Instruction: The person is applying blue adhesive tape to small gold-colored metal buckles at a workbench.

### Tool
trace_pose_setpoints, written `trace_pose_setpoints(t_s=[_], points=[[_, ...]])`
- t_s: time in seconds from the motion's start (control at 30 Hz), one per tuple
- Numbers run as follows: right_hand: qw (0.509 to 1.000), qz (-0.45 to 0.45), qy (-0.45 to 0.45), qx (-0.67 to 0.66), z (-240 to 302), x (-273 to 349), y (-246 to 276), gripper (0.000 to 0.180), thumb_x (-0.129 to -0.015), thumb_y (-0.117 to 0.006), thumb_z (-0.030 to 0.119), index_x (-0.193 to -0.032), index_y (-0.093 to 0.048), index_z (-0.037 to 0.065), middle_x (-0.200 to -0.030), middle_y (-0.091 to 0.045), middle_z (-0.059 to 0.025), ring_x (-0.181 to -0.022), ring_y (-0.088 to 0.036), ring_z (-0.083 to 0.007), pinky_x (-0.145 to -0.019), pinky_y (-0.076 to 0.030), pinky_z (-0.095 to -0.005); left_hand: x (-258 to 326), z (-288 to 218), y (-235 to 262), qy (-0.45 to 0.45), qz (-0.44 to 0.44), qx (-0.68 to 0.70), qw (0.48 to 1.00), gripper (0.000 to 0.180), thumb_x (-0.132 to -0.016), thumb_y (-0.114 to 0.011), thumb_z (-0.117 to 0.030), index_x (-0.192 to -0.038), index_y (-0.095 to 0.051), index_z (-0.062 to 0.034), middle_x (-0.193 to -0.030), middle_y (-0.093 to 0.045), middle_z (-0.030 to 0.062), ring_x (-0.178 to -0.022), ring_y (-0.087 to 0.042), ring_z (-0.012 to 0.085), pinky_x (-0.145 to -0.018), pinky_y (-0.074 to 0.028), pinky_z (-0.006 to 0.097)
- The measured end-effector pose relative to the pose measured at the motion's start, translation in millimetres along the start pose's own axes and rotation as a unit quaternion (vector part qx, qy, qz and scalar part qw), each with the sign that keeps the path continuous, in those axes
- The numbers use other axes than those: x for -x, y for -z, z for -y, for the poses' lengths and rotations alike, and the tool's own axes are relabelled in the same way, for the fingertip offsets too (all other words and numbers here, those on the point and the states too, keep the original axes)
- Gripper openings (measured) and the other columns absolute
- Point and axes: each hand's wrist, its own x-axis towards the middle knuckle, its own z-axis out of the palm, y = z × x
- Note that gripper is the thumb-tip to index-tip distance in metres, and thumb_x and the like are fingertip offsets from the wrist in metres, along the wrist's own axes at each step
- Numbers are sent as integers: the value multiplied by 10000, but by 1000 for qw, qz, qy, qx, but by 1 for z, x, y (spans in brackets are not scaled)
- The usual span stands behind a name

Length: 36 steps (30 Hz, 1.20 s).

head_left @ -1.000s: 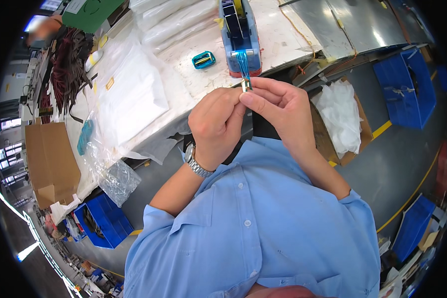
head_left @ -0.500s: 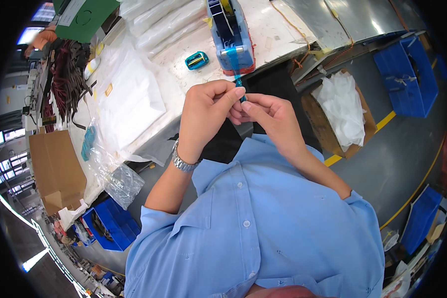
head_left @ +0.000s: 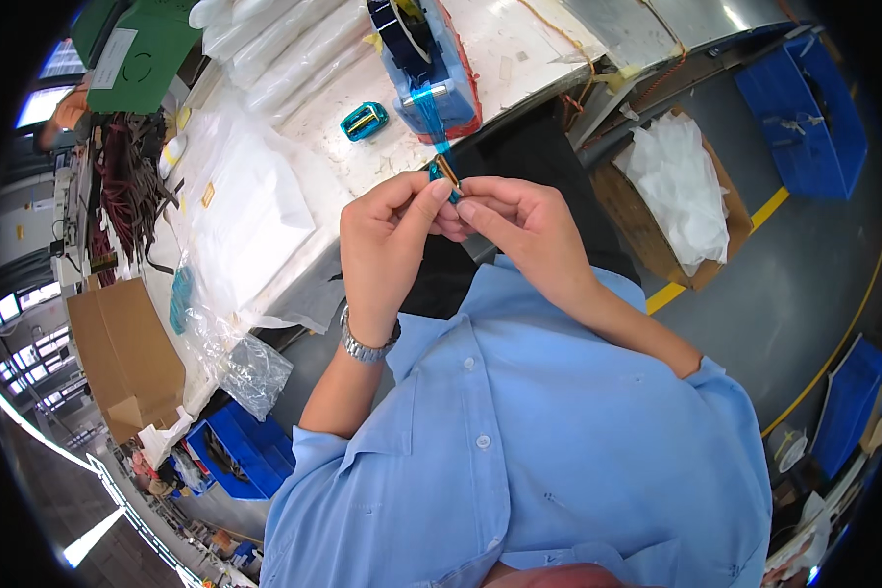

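Observation:
Between my fingertips is a small metal buckle [head_left: 447, 172], partly covered in shiny blue tape. My left hand [head_left: 394, 220], with a metal watch at its wrist, pinches it from one side. My right hand [head_left: 521, 221] closes on it from the other, and the fingers hide its lower part. A strip of blue tape [head_left: 428, 110] runs from the buckle up to a blue tape dispenser [head_left: 441, 54] on the bench edge. To the dispenser's left lies another buckle [head_left: 365, 122], wrapped in blue.
White plastic sheeting [head_left: 250, 196] covers part of the white bench [head_left: 323, 147]. Rolled clear bags [head_left: 284, 59] lie behind. Dark straps [head_left: 122, 186] hang at the left above an open carton [head_left: 127, 358]. At the right stand a carton of white film [head_left: 676, 196] and a blue bin [head_left: 804, 122].
The buckle in my fingers has tilted into clearer view, showing its metal edge below the tape strip. Both hands stay pinched on it; the whole view has shifted slightly.

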Motion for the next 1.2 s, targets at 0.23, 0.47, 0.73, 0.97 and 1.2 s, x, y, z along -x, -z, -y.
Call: trace_pose_setpoints(t_s=[0.23, 0.47, 0.73, 0.97, 1.2], points=[[1000, -8, -1, 12, -5, 1, 0, 272, -1048, -691, 81, -1260, -710, -88, -1070, -810, -116, -966, -748, -102, -868, -588, -248, -14, -4, 7, 44, 36, 3, 998, 207, -1067, -675, -115, -1015, -739, 74, -811, -726, 88, -676, -722, 165, -662, -630, 287], [998, 7, -18, 56, -6, -3, 7, 321, -1022, -724, 87, -1292, -696, -85, -1134, -801, -149, -1001, -759, -137, -903, -595, -269, -29, -10, 18, 97, 89, -11, 991, 253, -1065, -696, -175, -959, -735, 51, -779, -707, 65, -649, -714, 155, -624, -621, 285], [977, 69, 126, 160, 14, -40, 19, 620, -898, -852, 133, -1429, -605, -72, -1283, -754, -193, -1071, -767, -257, -1014, -594, -377, -49, -19, 35, 134, 147, 15, 980, 266, -1046, -720, -179, -902, -734, 44, -756, -704, 63, -608, -700, 141, -571, -614, 261], [962, 97, 131, 218, 16, -49, 18, 601, -929, -830, 72, -1461, -591, -77, -1260, -769, -167, -1124, -754, -199, -1015, -592, -344, -70, -25, 47, 186, 213, -15, 959, 305, -1041, -737, -239, -846, -704, -7, -741, -683, 33, -584, -712, 153, -553, -593, 242], [969, 58, 116, 211, 22, -50, 10, 459, -964, -808, 72, -1370, -667, -89, -1149, -805, -135, -1055, -764, -162, -971, -596, -299, -69, -30, 42, 155, 165, -56, 972, 285, -1052, -725, -230, -879, -703, -5, -800, -687, 33, -621, -698, 127, -565, -573, 232]])
